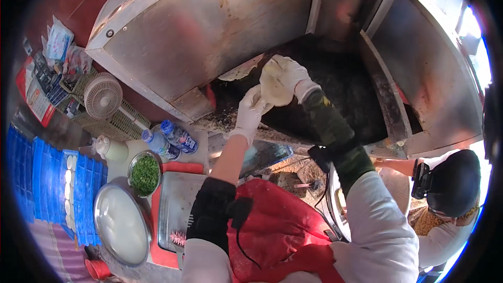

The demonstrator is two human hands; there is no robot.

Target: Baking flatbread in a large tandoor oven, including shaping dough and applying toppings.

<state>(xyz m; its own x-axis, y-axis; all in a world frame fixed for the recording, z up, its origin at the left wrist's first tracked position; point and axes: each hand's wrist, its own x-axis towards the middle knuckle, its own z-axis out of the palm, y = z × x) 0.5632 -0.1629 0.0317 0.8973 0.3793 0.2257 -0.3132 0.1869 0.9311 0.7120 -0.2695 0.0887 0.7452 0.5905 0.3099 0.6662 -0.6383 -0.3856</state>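
Observation:
A flat, pale piece of dough [276,92] hangs between my two white-gloved hands, above a dark, blackened oven cavity. My right hand [290,75], at the end of a camouflage sleeve, grips its upper part, with the fingers bent over it. At the lower left edge of the dough, my left hand [251,109] has its fingers closed against it; the fingertips are partly hidden. Behind the hands, a thin pale sheet [241,71] lies along the cavity's rim.
Metal walls [220,26] surround the cavity. To the left stand a bowl of chopped greens [144,174], a large bowl of pale dough [121,225], a metal tray [178,199], blue-capped bottles [179,137], a fan [103,96] and blue crates [50,178]. Another person [453,194] is at lower right.

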